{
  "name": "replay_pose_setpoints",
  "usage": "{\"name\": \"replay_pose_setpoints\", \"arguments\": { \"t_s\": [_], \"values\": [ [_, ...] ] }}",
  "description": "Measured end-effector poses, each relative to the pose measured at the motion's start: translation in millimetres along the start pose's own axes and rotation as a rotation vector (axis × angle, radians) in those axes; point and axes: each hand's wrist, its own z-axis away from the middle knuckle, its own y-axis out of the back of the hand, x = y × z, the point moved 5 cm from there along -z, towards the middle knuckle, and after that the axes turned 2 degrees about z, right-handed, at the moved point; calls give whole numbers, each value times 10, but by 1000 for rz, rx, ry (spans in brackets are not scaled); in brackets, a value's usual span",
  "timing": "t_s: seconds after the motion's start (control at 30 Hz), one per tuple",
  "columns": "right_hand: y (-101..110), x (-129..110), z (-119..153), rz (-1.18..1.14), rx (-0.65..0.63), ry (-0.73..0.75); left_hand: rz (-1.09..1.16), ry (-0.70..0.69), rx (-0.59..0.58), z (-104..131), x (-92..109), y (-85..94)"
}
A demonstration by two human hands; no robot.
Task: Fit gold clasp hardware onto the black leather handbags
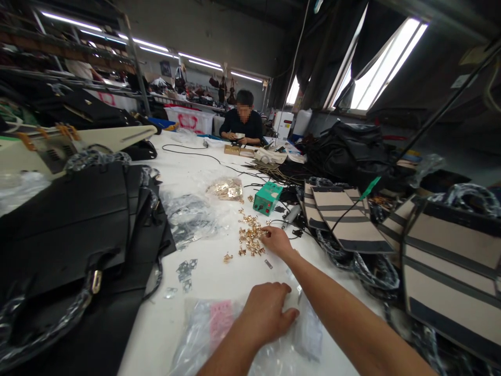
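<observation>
Head view: gold clasps [250, 237] lie loose mid-table [219, 277], probably for easy reach. Right hand [277, 241] at their edge; cannot tell whether its grip pinches one. Left hand [268, 310] over plastic bag [195, 337], thumb and fingers parted.

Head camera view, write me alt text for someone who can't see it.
A person's right hand reaches into a pile of small gold-coloured metal pieces on a white table, while the left hand is nearer, by clear plastic bags. Beyond the pile is a green box; black bags lie at left, and another person sits at the far end.
</observation>
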Motion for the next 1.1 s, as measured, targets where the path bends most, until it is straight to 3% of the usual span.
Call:
{"name": "replay_pose_setpoints", "arguments": {
  "t_s": [0.37, 0.63, 0.93, 1.1],
  "values": [
    [49, 3, -5, -123, -15, 20, 2, -6, 15, -9, -17, -15],
    [478, 158, 131, -190, -51, 29, 16, -17, 18, -13, -23, -23],
    [917, 594, 715, -40, 101, -38, -19, -44, 33, -33, -6, -21],
    [1003, 632, 1514, -98, 202, -70, -7, -70, 23, -47, 42, -18]
  ]
}}
